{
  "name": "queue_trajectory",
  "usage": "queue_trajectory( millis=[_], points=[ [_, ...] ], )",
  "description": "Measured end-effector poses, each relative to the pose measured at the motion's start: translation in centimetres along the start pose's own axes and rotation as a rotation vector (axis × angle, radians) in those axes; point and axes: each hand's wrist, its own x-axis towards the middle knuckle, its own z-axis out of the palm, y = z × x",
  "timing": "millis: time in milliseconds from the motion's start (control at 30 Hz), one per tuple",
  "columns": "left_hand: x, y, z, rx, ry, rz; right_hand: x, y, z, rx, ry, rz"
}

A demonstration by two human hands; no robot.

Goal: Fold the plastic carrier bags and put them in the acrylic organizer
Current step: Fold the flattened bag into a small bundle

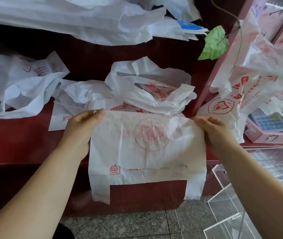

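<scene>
Head view.

A: What is gripped, and by what?

B: A thin white plastic carrier bag (146,152) is held stretched flat in the air. Its upper left corner is pinched by the left hand (84,128), with the fingers curled over the edge. Its upper right corner is pinched the same way by the right hand (213,133).

A: How is the bag shaped?

B: A creased, half-translucent rectangle is seen, with 2 handle strips (101,188) hanging at the bottom corners. A faint red round emblem (152,134) is printed in the middle, and a red triangle (114,169) marked 02 is printed near the lower left.

A: Where is it held?

B: It is held before the front edge of the dark red, glossy table (16,140), above a speckled stone floor (120,225).

A: And the acrylic organizer?

B: The acrylic organizer (240,204) is seen at the lower right, near the bag. It is made of clear, hard panels with straight edges that form box-like compartments. What it stands on cannot be told.

A: What else is shown?

B: Crumpled white bags (151,90) with red print are heaped on the table behind the held one. Looser bags (16,83) lie at the left. A green leaf (214,44) and a pink box (271,135) are seen at the right.
</scene>
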Motion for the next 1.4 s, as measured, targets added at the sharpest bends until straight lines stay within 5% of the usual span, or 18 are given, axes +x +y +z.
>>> queue_trajectory(
  millis=[233, 433, 667, 800, 1033, 1267, 1400],
  points=[
    [-0.2, -0.4, 0.0, 0.244, 0.171, 0.114, -0.5, 0.6, 0.8, -0.101, 0.218, -0.114],
    [0.0, -0.7, -0.3, 0.425, 0.187, 0.219, -1.1, 0.4, 0.8, -0.139, -0.068, 0.090],
    [0.1, -0.5, -0.2, 0.704, 0.147, 0.283, 0.1, 0.5, 1.3, -0.460, 0.190, -0.010],
    [0.2, -0.1, -0.6, 0.493, -0.099, 0.077, 1.7, -0.1, 1.7, -0.508, 0.257, -0.003],
    [1.6, -0.6, -0.5, 0.565, 0.079, 0.204, 1.4, -0.1, 1.4, -0.352, -0.096, 0.116],
    [1.7, 0.1, -0.4, 0.425, -0.313, -0.042, 3.0, 0.7, 1.8, -0.555, 0.162, -0.004],
    [1.9, 0.0, -0.9, 0.296, -0.223, -0.100, 3.2, 0.3, 1.7, -0.466, 0.126, 0.087]
  ],
)
